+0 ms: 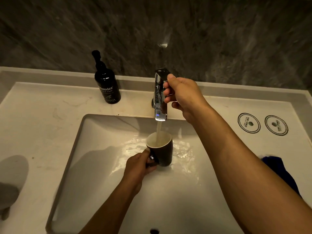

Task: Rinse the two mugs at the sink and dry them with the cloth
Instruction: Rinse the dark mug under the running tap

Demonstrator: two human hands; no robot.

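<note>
While water fills the mug (162, 149) – left hand (137, 166) gripping its handle – right hand (181, 93) seemingly clasps the tap (159, 100)

Probably hotel bathroom: basin (101, 132), chrome tap (159, 98), hand-wash bottle (108, 88), paper coasters (249, 122).

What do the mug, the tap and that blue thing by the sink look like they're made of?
Mug: likely glazed ceramic, dark outside, pale inside, faint sheen.
Tap: polished chrome-like metal with mirror reflections.
Blue cloth: soft fabric, rumpled and matte; weave too dim to tell.
</note>
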